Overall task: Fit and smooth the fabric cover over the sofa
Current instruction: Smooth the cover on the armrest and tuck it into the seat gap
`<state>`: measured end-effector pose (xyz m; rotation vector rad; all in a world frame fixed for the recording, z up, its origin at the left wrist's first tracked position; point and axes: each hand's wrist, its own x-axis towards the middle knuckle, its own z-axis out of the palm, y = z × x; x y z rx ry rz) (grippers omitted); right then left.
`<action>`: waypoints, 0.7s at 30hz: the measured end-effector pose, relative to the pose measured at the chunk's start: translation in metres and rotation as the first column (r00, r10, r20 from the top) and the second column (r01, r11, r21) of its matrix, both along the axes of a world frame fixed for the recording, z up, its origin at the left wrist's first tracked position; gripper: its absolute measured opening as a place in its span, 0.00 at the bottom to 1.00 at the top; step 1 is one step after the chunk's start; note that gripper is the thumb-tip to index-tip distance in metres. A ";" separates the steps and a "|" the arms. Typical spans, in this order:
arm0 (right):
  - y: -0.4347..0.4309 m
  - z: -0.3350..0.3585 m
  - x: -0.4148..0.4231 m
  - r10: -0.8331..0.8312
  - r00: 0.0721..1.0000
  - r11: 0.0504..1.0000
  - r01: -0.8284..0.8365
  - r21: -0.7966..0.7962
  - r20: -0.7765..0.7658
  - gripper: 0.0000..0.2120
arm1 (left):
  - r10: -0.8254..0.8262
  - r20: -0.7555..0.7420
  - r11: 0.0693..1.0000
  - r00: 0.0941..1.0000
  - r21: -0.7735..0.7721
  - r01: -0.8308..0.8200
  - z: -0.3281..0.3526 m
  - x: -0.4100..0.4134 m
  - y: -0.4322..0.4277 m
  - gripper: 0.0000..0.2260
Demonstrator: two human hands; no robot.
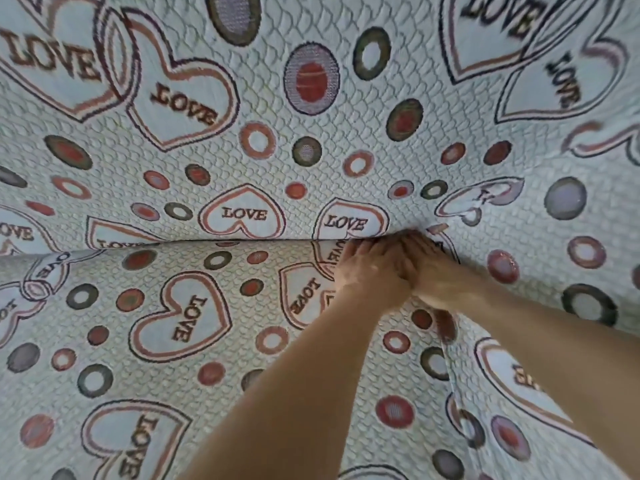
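The person is at the tucking step, left hand (372, 271) and right hand (440, 271) side by side with fingers (360, 245) straight and together, holding nothing, pushing the cover (242, 140) into the sofa crease just ahead of them; next likely means working along that crease.

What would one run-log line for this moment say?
left hand + right hand | fingertips pushing cover into seat-back crease | tuck unfinished
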<state>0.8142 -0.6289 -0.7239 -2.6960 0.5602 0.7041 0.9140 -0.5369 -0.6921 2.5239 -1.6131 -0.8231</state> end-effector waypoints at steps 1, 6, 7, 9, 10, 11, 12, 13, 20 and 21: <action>-0.002 0.002 0.002 -0.052 0.998 0.999 0.052 0.008 0.040 0.32 | 0.006 0.010 1.000 1.000 0.021 -0.006 -0.001 0.001 -0.006 0.24; -0.003 0.038 -0.007 -0.285 0.957 0.938 0.268 0.218 0.049 0.26 | -0.013 -0.121 0.998 0.993 -0.059 0.006 0.017 -0.031 0.017 0.29; -0.002 0.047 -0.013 -0.300 0.952 0.932 0.282 0.229 0.050 0.28 | -0.006 -0.193 0.997 0.981 -0.078 -0.009 0.023 -0.042 0.024 0.30; 0.004 0.058 -0.025 -0.247 0.969 0.959 0.241 0.148 0.024 0.32 | 0.070 -0.360 0.982 0.930 -0.141 -0.128 0.036 -0.067 0.035 0.29; 0.007 0.062 -0.031 -0.191 0.981 0.978 0.189 0.083 0.023 0.33 | 0.132 -0.438 0.961 0.889 -0.163 -0.223 0.042 -0.080 0.039 0.28; 0.010 0.068 -0.037 -0.124 0.992 0.992 0.123 0.016 0.029 0.33 | 0.210 -0.509 0.928 0.834 -0.164 -0.334 0.046 -0.092 0.043 0.26; 0.010 0.074 -0.043 -0.045 0.999 0.998 0.047 -0.045 0.026 0.33 | 0.295 -0.584 0.888 0.756 -0.124 -0.442 0.047 -0.103 0.046 0.24; 0.010 0.079 -0.048 0.029 0.999 0.995 -0.027 -0.100 0.019 0.33 | 0.369 -0.644 0.848 0.670 -0.061 -0.526 0.046 -0.112 0.048 0.20; -0.002 0.102 -0.047 0.424 0.903 0.885 -0.431 -0.178 -0.075 0.31 | 0.557 -0.760 0.652 0.336 0.149 -0.744 0.040 -0.131 0.043 0.14; -0.004 0.105 -0.045 0.448 0.890 0.873 -0.457 -0.171 -0.090 0.31 | 0.556 -0.768 0.649 0.318 0.163 -0.743 0.041 -0.129 0.042 0.15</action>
